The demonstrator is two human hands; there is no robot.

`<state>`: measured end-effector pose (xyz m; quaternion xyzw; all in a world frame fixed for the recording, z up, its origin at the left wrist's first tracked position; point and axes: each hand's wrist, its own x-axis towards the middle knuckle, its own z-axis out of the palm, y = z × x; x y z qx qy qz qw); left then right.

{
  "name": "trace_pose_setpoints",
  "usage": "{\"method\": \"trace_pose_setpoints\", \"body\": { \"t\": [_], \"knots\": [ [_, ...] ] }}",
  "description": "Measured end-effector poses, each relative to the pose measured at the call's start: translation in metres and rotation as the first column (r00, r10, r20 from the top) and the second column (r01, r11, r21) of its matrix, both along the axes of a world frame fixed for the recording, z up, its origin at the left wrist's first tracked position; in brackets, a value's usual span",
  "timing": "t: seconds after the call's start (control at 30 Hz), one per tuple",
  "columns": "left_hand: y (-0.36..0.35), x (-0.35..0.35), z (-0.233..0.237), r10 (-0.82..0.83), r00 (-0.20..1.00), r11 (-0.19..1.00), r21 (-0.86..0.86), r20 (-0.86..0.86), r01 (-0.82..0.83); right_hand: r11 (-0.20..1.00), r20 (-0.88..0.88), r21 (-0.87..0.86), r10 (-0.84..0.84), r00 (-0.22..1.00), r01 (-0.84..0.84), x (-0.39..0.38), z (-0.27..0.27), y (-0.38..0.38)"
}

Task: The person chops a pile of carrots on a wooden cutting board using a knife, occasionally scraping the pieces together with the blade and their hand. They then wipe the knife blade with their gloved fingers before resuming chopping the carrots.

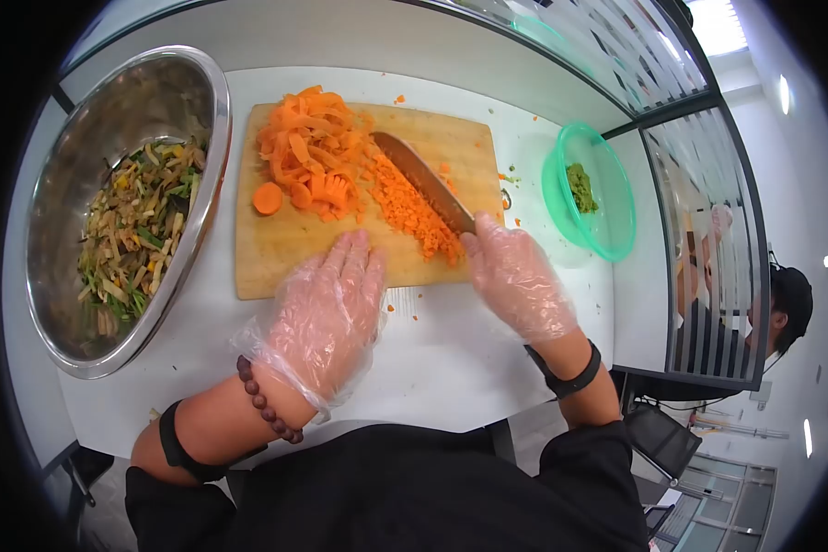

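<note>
My right hand [515, 273], in a clear plastic glove, grips the handle of a kitchen knife [423, 180]. Its blade lies along the right side of a strip of finely chopped carrot [414, 216]. My left hand [336, 299], gloved too, lies flat with fingers stretched out on the front edge of the wooden cutting board [290, 248]. Beyond its fingertips is a heap of carrot slices and ribbons [313, 143]. One round carrot slice [268, 198] sits at the heap's left. The knife's handle is mostly hidden in my hand.
A large metal bowl [213, 138] of mixed cut vegetables stands at the left. On the right is a green plastic basket [627, 198] holding a little chopped green food [580, 189]. Carrot crumbs dot the white table [451, 368]. Another person [789, 304] is beyond the partition.
</note>
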<state>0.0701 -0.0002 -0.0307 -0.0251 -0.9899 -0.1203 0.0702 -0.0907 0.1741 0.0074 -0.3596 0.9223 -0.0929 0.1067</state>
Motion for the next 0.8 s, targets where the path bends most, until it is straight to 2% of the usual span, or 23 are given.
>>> {"method": "trace_pose_setpoints", "body": {
  "t": [0.13, 0.23, 0.43, 0.53, 0.63, 0.73, 0.8],
  "knots": [
    [0.002, -0.001, 0.001, 0.009, 1.000, 1.000, 0.003, 0.027, -0.009, 0.999, -0.017, -0.016, 0.028, 0.999, -0.028, -0.002, 0.004, 0.001],
    [0.001, 0.000, -0.001, 0.000, 1.000, 1.000, 0.001, 0.015, 0.000, 1.000, 0.037, -0.004, -0.012, 0.999, 0.012, 0.002, 0.010, 0.005],
    [0.001, 0.000, 0.001, -0.002, 1.000, 1.000, 0.025, 0.013, 0.002, 1.000, -0.007, -0.021, 0.002, 1.000, -0.002, 0.002, 0.014, 0.008],
    [0.001, -0.001, 0.002, -0.009, 0.999, 0.999, 0.054, 0.049, 0.006, 0.999, 0.015, -0.047, 0.013, 1.000, -0.013, -0.001, 0.003, 0.006],
    [0.001, 0.000, 0.004, -0.007, 0.999, 0.999, 0.046, 0.044, 0.005, 1.000, 0.028, -0.007, -0.006, 1.000, 0.007, 0.005, 0.019, 0.009],
    [-0.001, -0.001, 0.007, -0.021, 0.999, 0.997, 0.075, 0.043, 0.018, 1.000, 0.037, -0.013, -0.028, 0.999, 0.028, 0.003, 0.001, 0.010],
    [0.001, -0.002, 0.004, -0.006, 0.999, 0.999, 0.042, 0.042, 0.005, 0.999, -0.029, -0.039, 0.023, 0.999, -0.024, -0.002, 0.002, 0.014]
  ]
}}
